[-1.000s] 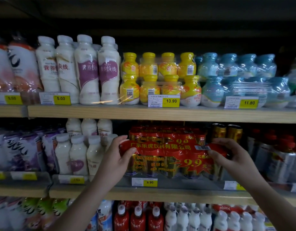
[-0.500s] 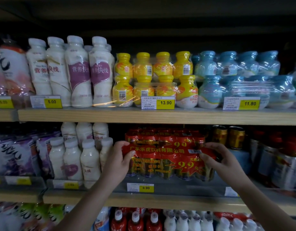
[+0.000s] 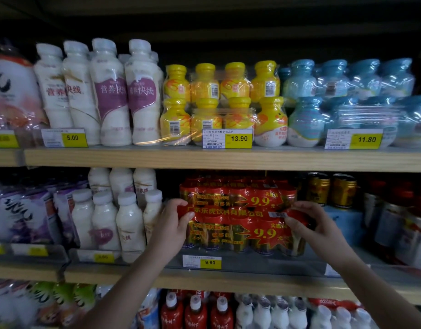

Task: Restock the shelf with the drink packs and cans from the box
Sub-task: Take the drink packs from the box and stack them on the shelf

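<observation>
A red shrink-wrapped pack of cans (image 3: 242,230) marked 9.9 stands on the middle shelf (image 3: 228,280), above the 9.90 price tag. My left hand (image 3: 171,225) grips its left end and my right hand (image 3: 309,227) grips its right end. A second identical red pack (image 3: 235,193) sits directly behind it, deeper in the shelf. The box is out of view.
Two loose gold cans (image 3: 331,189) stand on a blue box right of the pack. White milk bottles (image 3: 114,219) crowd its left side. The upper shelf (image 3: 228,159) holds white, yellow and blue bottle packs. Red and white bottles fill the lower shelf.
Both hands have stayed on the pack's ends while it slid a little further into the shelf. My head has moved closer, and the view shifted slightly.
</observation>
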Motion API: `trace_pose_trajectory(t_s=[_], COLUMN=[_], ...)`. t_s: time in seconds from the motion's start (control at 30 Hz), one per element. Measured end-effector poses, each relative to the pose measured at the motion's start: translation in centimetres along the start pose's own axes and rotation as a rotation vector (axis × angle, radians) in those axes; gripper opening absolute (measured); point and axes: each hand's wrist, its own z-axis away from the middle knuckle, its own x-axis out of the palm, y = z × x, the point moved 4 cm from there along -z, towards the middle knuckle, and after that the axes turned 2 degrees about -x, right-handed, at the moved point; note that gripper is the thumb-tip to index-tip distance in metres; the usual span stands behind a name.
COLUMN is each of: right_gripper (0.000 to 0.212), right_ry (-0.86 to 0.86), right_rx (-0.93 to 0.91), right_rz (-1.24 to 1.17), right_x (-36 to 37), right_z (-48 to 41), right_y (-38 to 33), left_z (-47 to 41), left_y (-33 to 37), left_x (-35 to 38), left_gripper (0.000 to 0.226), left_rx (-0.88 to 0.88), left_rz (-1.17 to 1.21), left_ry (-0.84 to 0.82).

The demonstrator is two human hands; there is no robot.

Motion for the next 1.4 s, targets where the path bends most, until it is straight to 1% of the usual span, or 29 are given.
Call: trace_pose_trajectory(t_s=[0.27, 0.43, 0.73, 0.97, 1.17, 1.23, 1.33, 1.4], right_gripper=[0.038, 0.044, 0.040, 0.046, 0.045, 0.047, 0.057, 0.058], right_ry=[0.008, -0.011, -0.016, -0.035, -0.075, -0.094, -0.093, -0.089], right_rx=[0.022, 0.027, 0.057, 0.067, 0.080, 0.073, 0.064, 0.054], right_rz=[-0.015, -0.030, -0.062, -0.067, -0.013, -0.008, -0.005, 0.006], right_x=[0.1, 0.2, 0.5, 0.5, 0.8, 0.9, 1.0, 1.1], right_z=[-0.3, -0.3, 0.1, 0.2, 0.1, 0.1, 0.3, 0.4], right_y=[0.3, 0.7, 2.1, 2.8, 3.5, 3.8, 4.1, 4.2], left_z=[0.1, 0.3, 1.1, 1.3, 1.6, 1.8, 2.2, 2.3], left_y=[0.1, 0.2, -0.7, -1.3, -1.5, -1.7, -1.7, -1.9], left_x=[-0.1, 0.0, 0.5, 0.9, 1.3, 1.4, 1.4, 1.8], left_gripper=[0.035, 0.033, 0.031, 0.032, 0.030, 0.030, 0.031, 0.034], left_rx=[0.011, 0.003, 0.003, -0.024, -0.031, -0.028, -0.016, -0.013], left_rz=[-0.016, -0.009, -0.008, -0.003, -0.004, -0.020, -0.042, -0.043], left_ry=[-0.009, -0.023, -0.043, -0.064, -0.064, -0.066, -0.052, -0.051])
